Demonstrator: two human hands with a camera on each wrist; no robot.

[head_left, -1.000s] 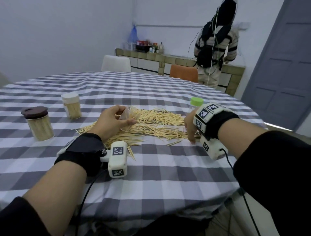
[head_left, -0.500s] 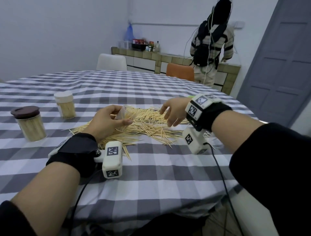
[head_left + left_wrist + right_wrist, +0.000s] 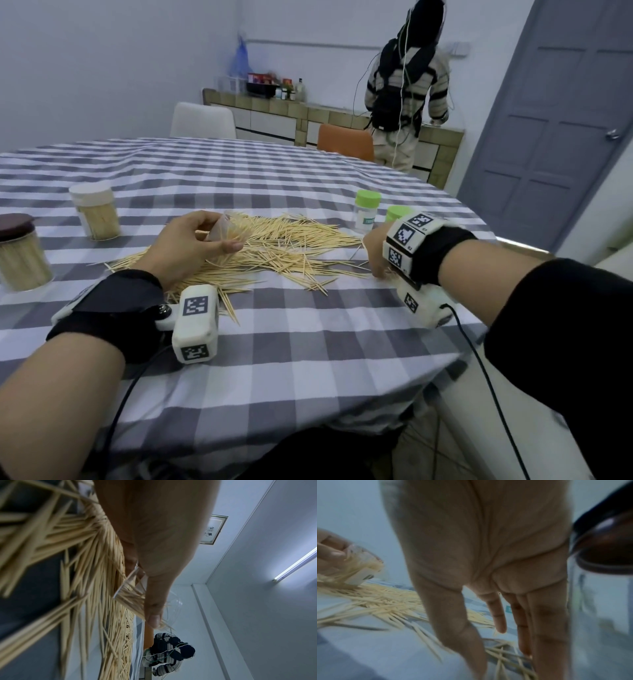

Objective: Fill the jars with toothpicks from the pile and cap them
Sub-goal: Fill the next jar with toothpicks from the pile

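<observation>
— Where's the jar being filled?
— The clear jar (image 3: 224,236) lies tilted over the toothpick pile (image 3: 274,253) on the checked table (image 3: 308,342), partly filled, with the left hand (image 3: 186,248) wrapped around it.
— And the other hand?
— The right hand (image 3: 375,255) reaches down at the pile's right edge, fingers (image 3: 499,616) straight and nearly together, tips on loose toothpicks, gripping nothing.
— Anything else?
— A green-capped jar (image 3: 367,214) stands behind; two filled, capped jars (image 3: 96,214) stand at left.
</observation>
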